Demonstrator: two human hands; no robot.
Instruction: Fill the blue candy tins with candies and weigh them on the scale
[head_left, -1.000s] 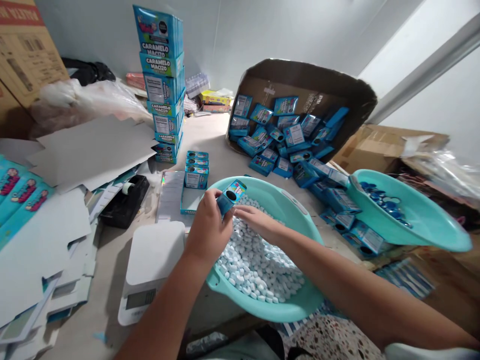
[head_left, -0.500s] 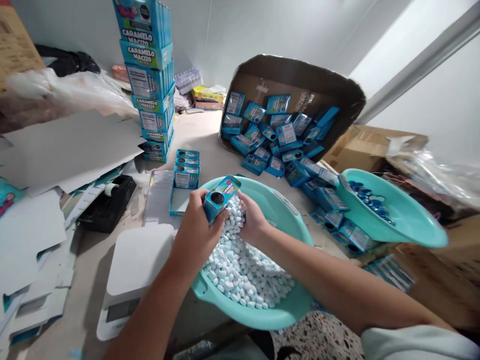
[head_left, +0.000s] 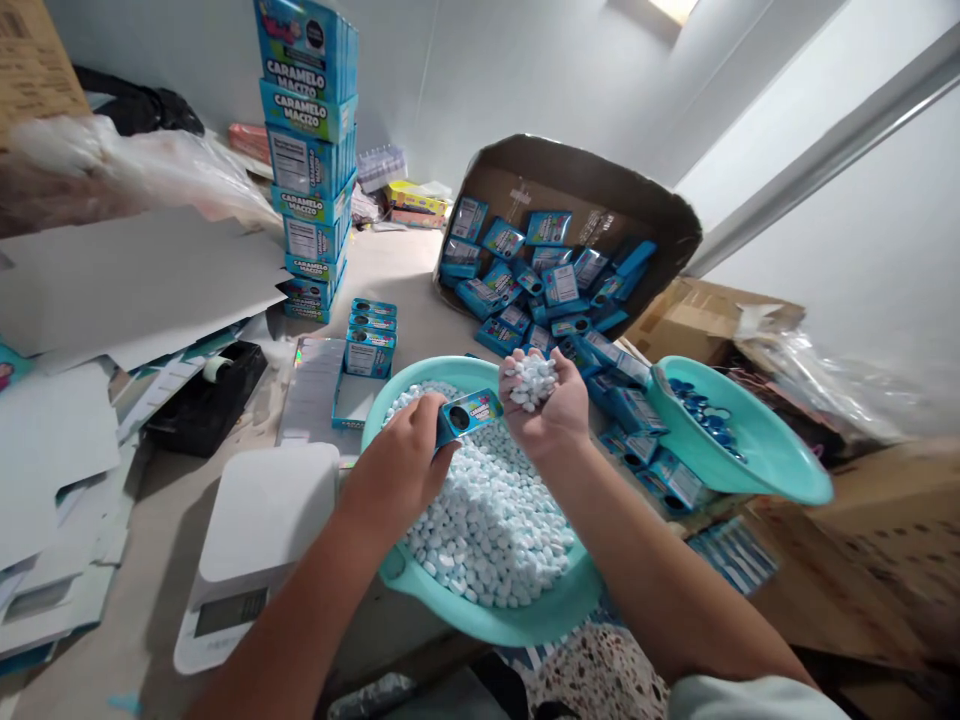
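Observation:
My left hand (head_left: 394,465) grips a small blue candy box (head_left: 470,414) with a dark round hole in its top. It is held tilted over a turquoise basin (head_left: 517,632) full of small white candies (head_left: 480,540). To its right, my right hand (head_left: 551,410) is turned palm up with fingers curled, cupping a heap of white candies (head_left: 531,380). The hand is raised above the basin's right side, apart from the box. Left of the basin, an open blue display tray (head_left: 352,400) has several candy boxes (head_left: 370,352) standing at its far end.
A white scale (head_left: 270,520) and a black tape dispenser (head_left: 214,395) sit on the left, beside cardboard sheets (head_left: 142,285). Packed displays form a tall stack (head_left: 311,160). Candy boxes spill from a tipped carton (head_left: 570,165). A second turquoise basin (head_left: 780,465) holds dark blue pieces.
My right hand has come up out of the candies and moved right, now with a palmful. My left hand has shifted slightly down and right with the candy box, which is turned more sideways.

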